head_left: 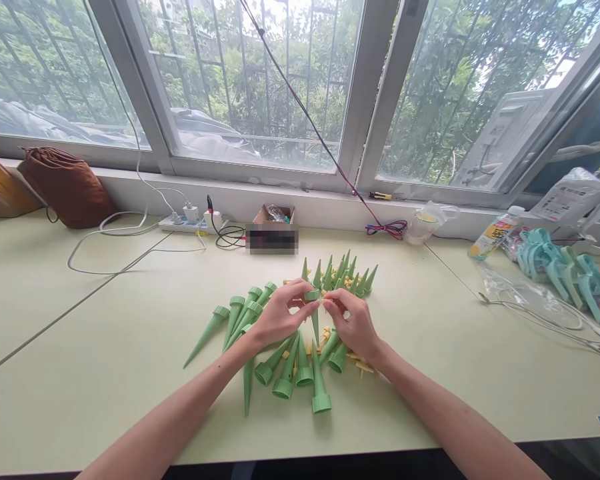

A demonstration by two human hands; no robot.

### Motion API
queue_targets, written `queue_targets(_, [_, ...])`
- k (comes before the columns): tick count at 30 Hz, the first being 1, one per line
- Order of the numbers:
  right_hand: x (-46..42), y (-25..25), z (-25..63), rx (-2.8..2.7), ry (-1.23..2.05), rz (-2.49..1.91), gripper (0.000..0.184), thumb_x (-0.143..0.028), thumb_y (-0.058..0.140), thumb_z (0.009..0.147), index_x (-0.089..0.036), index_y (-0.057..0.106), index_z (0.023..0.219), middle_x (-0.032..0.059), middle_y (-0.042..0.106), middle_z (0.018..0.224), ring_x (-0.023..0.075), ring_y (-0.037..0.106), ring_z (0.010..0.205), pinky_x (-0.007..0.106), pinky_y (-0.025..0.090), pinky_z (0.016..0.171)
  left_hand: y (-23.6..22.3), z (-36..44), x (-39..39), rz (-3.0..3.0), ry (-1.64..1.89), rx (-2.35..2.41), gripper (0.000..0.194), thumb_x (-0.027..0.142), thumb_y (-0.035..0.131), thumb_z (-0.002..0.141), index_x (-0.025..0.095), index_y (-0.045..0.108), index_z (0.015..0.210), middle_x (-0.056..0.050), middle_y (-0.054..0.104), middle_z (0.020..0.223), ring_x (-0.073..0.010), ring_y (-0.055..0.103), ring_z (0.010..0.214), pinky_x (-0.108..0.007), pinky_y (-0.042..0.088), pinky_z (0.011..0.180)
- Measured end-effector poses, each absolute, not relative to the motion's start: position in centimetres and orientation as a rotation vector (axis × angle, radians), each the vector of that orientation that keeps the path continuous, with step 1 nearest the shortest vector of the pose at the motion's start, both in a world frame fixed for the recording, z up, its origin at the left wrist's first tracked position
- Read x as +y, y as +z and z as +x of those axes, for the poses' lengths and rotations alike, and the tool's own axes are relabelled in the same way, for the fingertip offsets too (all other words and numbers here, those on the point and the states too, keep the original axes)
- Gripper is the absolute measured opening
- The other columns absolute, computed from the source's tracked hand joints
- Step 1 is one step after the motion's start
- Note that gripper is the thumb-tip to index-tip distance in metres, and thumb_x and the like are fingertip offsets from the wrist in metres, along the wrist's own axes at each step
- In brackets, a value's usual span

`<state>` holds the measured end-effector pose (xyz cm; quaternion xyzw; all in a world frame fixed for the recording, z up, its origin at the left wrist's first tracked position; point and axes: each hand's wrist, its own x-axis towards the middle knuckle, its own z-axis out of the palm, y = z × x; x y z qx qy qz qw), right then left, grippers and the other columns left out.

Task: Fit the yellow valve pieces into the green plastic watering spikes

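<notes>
My left hand is closed around the wide ribbed end of a green plastic watering spike, whose point hangs downward. Close beside it, my right hand pinches what looks like a small yellow plastic piece, mostly hidden by the fingertips. Several loose green spikes lie below the hands and to the left. Behind the hands, more green spikes stand points up in a cluster, with yellow bits among them. Loose yellow pieces lie under my right wrist.
A small box and a power strip with cables stand toward the window. A brown pouch is at the far left. At right are a drink bottle, teal clamps and a white cable.
</notes>
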<state>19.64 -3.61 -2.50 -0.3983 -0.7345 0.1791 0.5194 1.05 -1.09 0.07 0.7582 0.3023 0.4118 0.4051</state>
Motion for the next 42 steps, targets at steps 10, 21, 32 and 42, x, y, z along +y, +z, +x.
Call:
queue_targets(10, [-3.41,-2.75,19.70,-1.780,0.416,-0.994,0.033,-0.034,0.049,0.099,-0.018,0.057,0.071,-0.0013,0.054,0.060,0.0110,0.044,0.053,0.024,0.035,0.052,-0.05,1.13,-1.25,2.002,1.025,0.745,0.014,0.031,0.062,0.091,0.017,0.063,0.094,-0.005,0.057,0.095,-0.0162,0.057,0.088,-0.029,0.057,0.075])
queue_targets(21, [-3.33,-2.95,19.68,-1.779,0.394,-1.040,0.041,-0.033,0.047,0.099,-0.019,0.044,0.060,-0.0043,0.041,0.053,0.0092,0.032,0.049,0.025,0.028,0.049,-0.06,1.30,-1.41,2.009,1.026,0.728,0.014,0.030,0.060,0.091,0.017,0.065,0.092,-0.006,0.056,0.096,-0.0162,0.057,0.088,-0.029,0.057,0.074])
queue_targets(32, [-3.78,-1.97,19.53,-1.695,0.472,-1.008,0.023,-0.032,0.053,0.097,-0.017,0.060,0.112,0.0011,0.064,0.081,0.0085,0.047,0.050,0.024,0.042,0.050,0.27,0.82,-0.75,1.758,1.019,0.878,0.027,0.041,0.065,0.087,0.015,0.061,0.094,-0.002,0.058,0.082,-0.0123,0.057,0.067,-0.026,0.051,0.061])
queue_targets(42, [-3.71,-2.37,19.58,-1.708,0.433,-0.956,0.021,-0.028,0.053,0.097,-0.019,0.062,0.114,0.0029,0.064,0.086,0.0110,0.054,0.058,0.025,0.048,0.054,0.85,0.79,-1.04,1.711,0.984,0.929,0.030,0.044,0.067,0.085,0.016,0.060,0.094,0.001,0.056,0.071,-0.0126,0.056,0.062,-0.026,0.046,0.059])
